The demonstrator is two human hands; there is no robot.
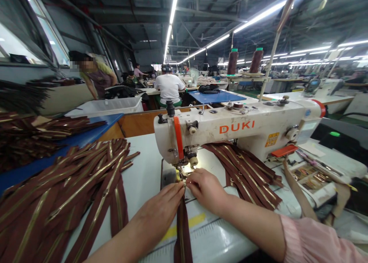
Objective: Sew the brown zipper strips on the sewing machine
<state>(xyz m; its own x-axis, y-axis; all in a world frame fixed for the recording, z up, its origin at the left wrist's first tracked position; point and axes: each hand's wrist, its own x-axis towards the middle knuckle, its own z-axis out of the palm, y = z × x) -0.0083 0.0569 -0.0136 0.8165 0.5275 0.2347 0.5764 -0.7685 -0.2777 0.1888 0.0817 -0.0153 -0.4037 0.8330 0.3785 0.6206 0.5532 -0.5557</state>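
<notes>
A brown zipper (183, 232) hangs down over the front of the sewing machine bed, its upper end under the fingers of both hands. My left hand (161, 209) pinches that end from the left, just in front of the needle area. From the right, my right hand (205, 188) has thumb and fingers pressed together at the same spot, close to the presser foot (181, 173); what exactly it grips is partly hidden. The white sewing machine (207, 127) stands over both hands with its lamp lit.
A heap of brown zippers (83, 178) with gold teeth covers the left side. More zippers (244, 171) lie under the machine arm. A parts tray (314, 178) sits at right. Two thread cones (232, 62) stand behind; a person (169, 85) in white sits ahead.
</notes>
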